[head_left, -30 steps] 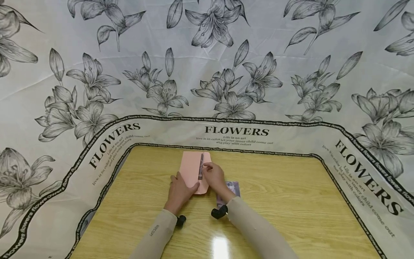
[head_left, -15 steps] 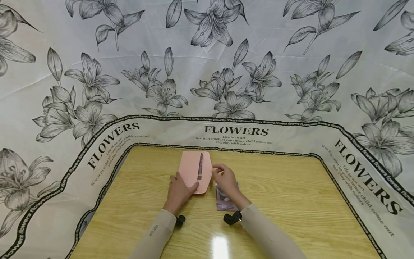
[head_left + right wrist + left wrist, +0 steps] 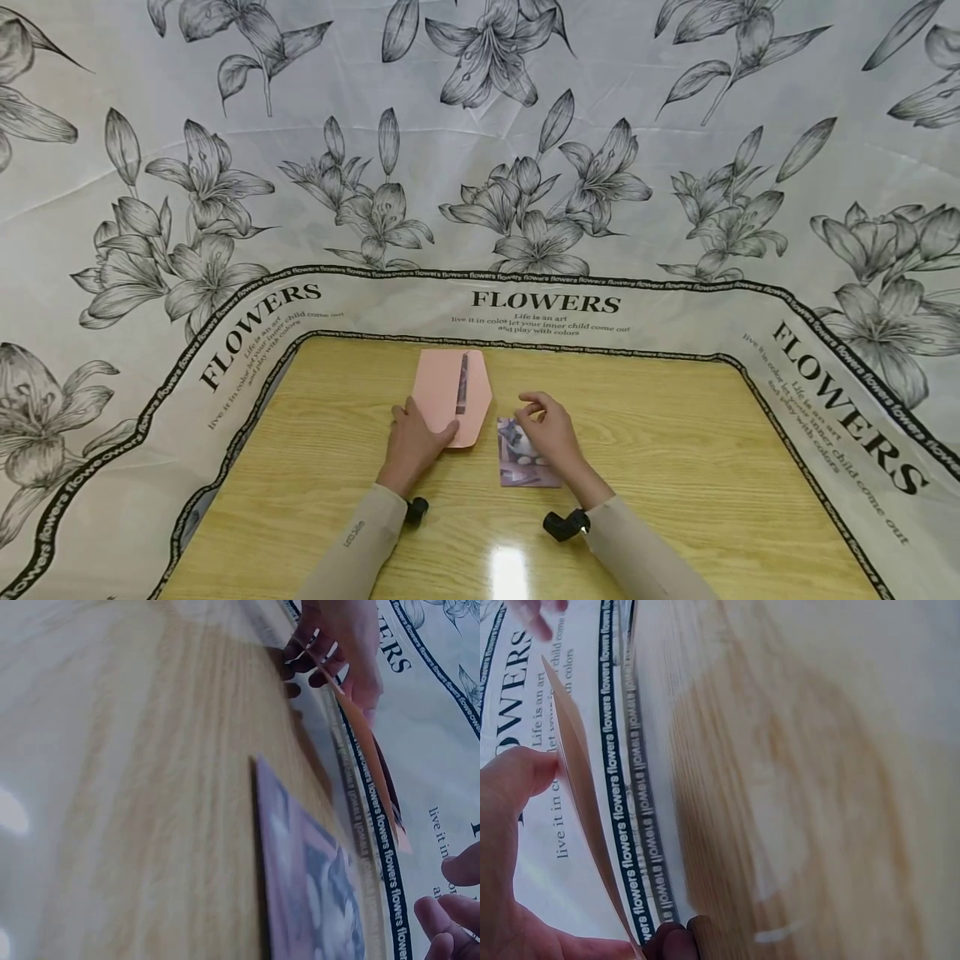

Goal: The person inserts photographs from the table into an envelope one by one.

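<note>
A pink envelope (image 3: 435,387), its flap to the right, shows a narrow dark printed strip (image 3: 462,383) at its opening. My left hand (image 3: 412,446) grips the near end, thumb on the upper face and fingers around the far side. In the left wrist view the envelope (image 3: 581,772) appears nearly edge-on between thumb and fingers. To the right, a purple-grey picture card (image 3: 517,473) lies on the table, partly covered from above by my right hand (image 3: 553,429). Those fingers are loosely bent and hold nothing. In the right wrist view the card (image 3: 307,885) looks like a small stack or thick sheet.
The glossy wood-grain table (image 3: 675,483) reflects light near its front. Behind and at the sides hangs a white cloth (image 3: 540,308) printed with flowers and lettering. A dark wrist camera (image 3: 566,525) sits at my right wrist.
My right hand has left the envelope's flap and moved right and toward me, over the picture card. The flap now lies outspread. My left hand keeps its grip in nearly the same place.
</note>
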### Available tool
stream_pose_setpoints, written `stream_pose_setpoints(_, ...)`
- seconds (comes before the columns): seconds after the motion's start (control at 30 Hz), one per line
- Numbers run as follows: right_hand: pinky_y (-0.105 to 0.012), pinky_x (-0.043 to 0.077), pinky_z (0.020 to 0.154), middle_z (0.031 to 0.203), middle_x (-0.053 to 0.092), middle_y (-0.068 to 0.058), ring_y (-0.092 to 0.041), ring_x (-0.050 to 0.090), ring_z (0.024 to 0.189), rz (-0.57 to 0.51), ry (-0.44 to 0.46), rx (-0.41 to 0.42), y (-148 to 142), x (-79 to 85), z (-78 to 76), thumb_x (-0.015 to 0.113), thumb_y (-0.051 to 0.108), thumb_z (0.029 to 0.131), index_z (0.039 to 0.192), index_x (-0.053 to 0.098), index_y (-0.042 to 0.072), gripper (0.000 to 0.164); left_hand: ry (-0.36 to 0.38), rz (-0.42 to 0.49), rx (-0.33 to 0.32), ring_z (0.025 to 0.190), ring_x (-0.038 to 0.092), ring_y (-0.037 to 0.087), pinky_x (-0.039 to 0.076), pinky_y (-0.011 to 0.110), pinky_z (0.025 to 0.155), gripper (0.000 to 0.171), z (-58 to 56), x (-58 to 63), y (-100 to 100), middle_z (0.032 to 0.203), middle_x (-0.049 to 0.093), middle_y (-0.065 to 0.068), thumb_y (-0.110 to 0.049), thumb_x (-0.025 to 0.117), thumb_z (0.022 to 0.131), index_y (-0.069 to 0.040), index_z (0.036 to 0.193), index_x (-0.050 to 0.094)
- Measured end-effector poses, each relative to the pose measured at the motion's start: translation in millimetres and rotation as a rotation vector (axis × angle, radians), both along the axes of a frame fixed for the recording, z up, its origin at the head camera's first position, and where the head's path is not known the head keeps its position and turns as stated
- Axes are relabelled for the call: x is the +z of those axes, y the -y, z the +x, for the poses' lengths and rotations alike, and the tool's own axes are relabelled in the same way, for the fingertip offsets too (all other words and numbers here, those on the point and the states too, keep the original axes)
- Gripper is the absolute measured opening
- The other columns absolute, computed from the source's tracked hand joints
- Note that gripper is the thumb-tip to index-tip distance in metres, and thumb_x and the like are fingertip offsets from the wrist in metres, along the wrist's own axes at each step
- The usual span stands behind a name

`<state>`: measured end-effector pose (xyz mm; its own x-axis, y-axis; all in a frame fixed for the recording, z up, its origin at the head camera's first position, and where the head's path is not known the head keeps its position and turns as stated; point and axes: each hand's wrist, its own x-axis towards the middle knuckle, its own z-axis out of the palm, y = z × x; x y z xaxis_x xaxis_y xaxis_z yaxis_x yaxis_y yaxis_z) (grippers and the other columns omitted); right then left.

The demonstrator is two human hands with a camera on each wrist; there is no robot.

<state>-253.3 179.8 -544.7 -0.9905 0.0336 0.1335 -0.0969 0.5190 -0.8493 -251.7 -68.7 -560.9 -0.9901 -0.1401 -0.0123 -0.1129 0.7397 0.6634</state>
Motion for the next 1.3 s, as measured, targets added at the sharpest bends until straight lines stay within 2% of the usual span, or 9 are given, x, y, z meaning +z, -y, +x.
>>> stream_pose_setpoints(0.17, -0.03, 0.047, 0.061, 0.1, 0.07, -0.01, -0.018, 0.062, 0.077, 0.036, 0.042, -0.02, -12, -6.0, 12.9, 0.077, 0.015, 0.1, 0.134, 0.07, 0.0, 0.037, -0.003, 0.011, -0.002, 0.107, 0.06, 0.05, 0.054, 0.06, 0.093, 0.108, 0.9, -0.1, 1, 0.134, 0.044, 0.036, -0.058, 0.08, 0.09, 0.012, 0.158, 0.031)
stream_pose_setpoints(0.4, -0.035, 0.047, 0.065, 0.102, 0.07, -0.008, -0.02, 0.063, 0.082, 0.121, 0.094, -0.063, -30, -12.3, 29.3, 0.082, 0.025, 0.097, 0.131, 0.071, 0.004, 0.042, -0.007, 0.004, -0.006, 0.105, 0.06, 0.049, 0.054, 0.061, 0.091, 0.108, 0.0, -0.7, 0, 0.133, 0.044, 0.035, -0.058, 0.08, 0.09, 0.012, 0.157, 0.032)
stream_pose_setpoints(0.53, -0.044, 0.052, 0.078, 0.11, 0.069, -0.012, -0.027, 0.065, 0.096, 0.208, 0.07, -0.087, -37, -15.8, 34.5, 0.084, 0.027, 0.095, 0.13, 0.073, 0.004, 0.044, -0.002, 0.009, -0.007, 0.107, 0.06, 0.051, 0.054, 0.061, 0.092, 0.108, 1.0, 0.1, 1, 0.134, 0.043, 0.036, -0.058, 0.08, 0.09, 0.011, 0.158, 0.031)
stream_pose_setpoints(0.63, -0.052, 0.053, 0.09, 0.114, 0.068, -0.016, -0.033, 0.064, 0.106, 0.264, 0.051, -0.087, -41, -17.5, 37.9, 0.086, 0.028, 0.093, 0.13, 0.071, -0.001, 0.049, -0.003, 0.016, -0.006, 0.109, 0.059, 0.051, 0.054, 0.061, 0.093, 0.108, 2.0, 1.0, 1, 0.136, 0.043, 0.036, -0.058, 0.079, 0.091, 0.011, 0.159, 0.031)
stream_pose_setpoints(0.8, -0.056, 0.052, 0.097, 0.119, 0.065, -0.019, -0.037, 0.063, 0.112, 0.346, 0.082, -0.073, -45, -20.9, 44.7, 0.088, 0.036, 0.09, 0.134, 0.067, -0.005, 0.063, -0.005, 0.012, -0.004, 0.107, 0.06, 0.05, 0.054, 0.061, 0.092, 0.108, 2.4, 0.9, 1, 0.135, 0.043, 0.036, -0.058, 0.079, 0.091, 0.012, 0.158, 0.031)
stream_pose_setpoints(0.9, -0.056, 0.053, 0.098, 0.122, 0.064, -0.02, -0.038, 0.063, 0.114, 0.386, 0.086, -0.064, -46, -23.0, 48.8, 0.088, 0.041, 0.089, 0.135, 0.066, -0.006, 0.069, -0.005, 0.005, -0.001, 0.106, 0.06, 0.05, 0.055, 0.061, 0.091, 0.108, 2.7, 0.5, 1, 0.134, 0.044, 0.036, -0.058, 0.079, 0.09, 0.012, 0.157, 0.032)
stream_pose_setpoints(1.07, -0.057, 0.053, 0.098, 0.124, 0.062, -0.022, -0.039, 0.062, 0.115, 0.394, 0.095, -0.071, -45, -23.5, 53.7, 0.089, 0.041, 0.087, 0.131, 0.067, -0.007, 0.069, -0.003, 0.004, -0.002, 0.108, 0.06, 0.051, 0.054, 0.061, 0.092, 0.109, 2.8, 0.3, 0, 0.135, 0.043, 0.037, -0.058, 0.079, 0.09, 0.012, 0.158, 0.031)
stream_pose_setpoints(1.3, -0.056, 0.054, 0.089, 0.12, 0.061, -0.023, -0.038, 0.062, 0.105, 0.44, 0.1, -0.079, -43, -24.2, 51.8, 0.092, 0.048, 0.081, 0.125, 0.066, -0.007, 0.075, -0.007, -0.004, -0.01, 0.108, 0.061, 0.052, 0.054, 0.062, 0.092, 0.109, 1.5, 0.0, 0, 0.137, 0.043, 0.038, -0.058, 0.079, 0.091, 0.012, 0.158, 0.031)
